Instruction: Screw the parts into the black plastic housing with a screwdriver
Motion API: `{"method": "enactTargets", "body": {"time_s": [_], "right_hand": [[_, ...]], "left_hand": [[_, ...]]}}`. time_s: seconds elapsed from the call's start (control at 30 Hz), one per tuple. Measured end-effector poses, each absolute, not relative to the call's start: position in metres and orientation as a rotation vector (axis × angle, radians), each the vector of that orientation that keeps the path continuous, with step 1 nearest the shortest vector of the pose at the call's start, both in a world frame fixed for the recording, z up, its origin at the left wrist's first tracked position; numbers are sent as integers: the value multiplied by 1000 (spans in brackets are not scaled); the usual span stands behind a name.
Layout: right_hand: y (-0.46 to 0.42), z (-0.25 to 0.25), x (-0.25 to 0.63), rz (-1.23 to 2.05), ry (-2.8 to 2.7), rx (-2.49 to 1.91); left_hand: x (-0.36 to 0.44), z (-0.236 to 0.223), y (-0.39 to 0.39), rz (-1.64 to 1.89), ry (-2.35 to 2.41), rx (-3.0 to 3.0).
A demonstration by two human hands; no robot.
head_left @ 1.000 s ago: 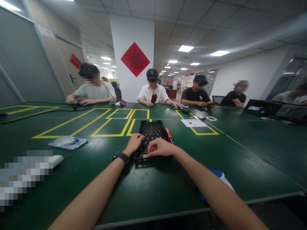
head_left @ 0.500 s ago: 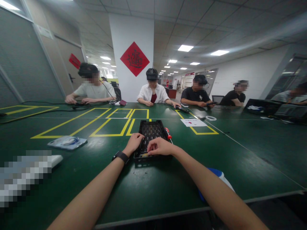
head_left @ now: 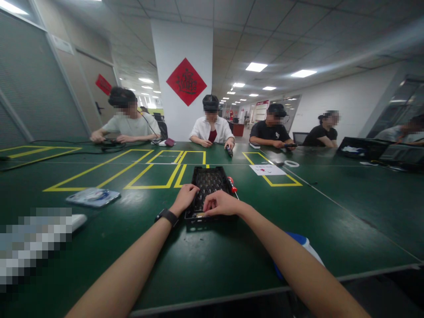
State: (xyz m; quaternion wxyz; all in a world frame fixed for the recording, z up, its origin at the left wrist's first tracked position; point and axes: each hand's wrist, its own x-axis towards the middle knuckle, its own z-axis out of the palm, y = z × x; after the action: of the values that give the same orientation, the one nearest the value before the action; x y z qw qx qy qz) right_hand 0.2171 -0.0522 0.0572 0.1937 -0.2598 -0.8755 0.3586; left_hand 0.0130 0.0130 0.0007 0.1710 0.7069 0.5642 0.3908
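Note:
In front of me lies a shallow black plastic case [head_left: 206, 178] with a patterned, ridged floor. Holding its left wall is my left hand [head_left: 186, 197], fingers curled over the edge. Over the near end of the case, my right hand [head_left: 218, 203] is bent with thumb and fingers drawn together. A small tan piece [head_left: 199, 215] shows just under those fingertips; whatever is between them is too small to make out. Against the case's right side rests a screwdriver [head_left: 232, 182] with a red handle.
A flat plastic packet [head_left: 93, 197] lies to the left. By my right forearm is a blue and white object [head_left: 300, 240]. A paper sheet [head_left: 266, 170] and a white ring [head_left: 291, 163] lie farther right. Several people sit across the green table [head_left: 132, 238].
My hands and the case hold nearly the same position. Across the table, a person's hand has brought a dark tool leftward, nearer their body.

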Motion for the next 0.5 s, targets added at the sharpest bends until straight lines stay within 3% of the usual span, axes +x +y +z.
{"method": "enactTargets", "body": {"time_s": [0.5], "right_hand": [[-52, 55, 216, 1144, -2393, -707]], "left_hand": [[13, 3, 11, 1081, 1613, 1994]]}}
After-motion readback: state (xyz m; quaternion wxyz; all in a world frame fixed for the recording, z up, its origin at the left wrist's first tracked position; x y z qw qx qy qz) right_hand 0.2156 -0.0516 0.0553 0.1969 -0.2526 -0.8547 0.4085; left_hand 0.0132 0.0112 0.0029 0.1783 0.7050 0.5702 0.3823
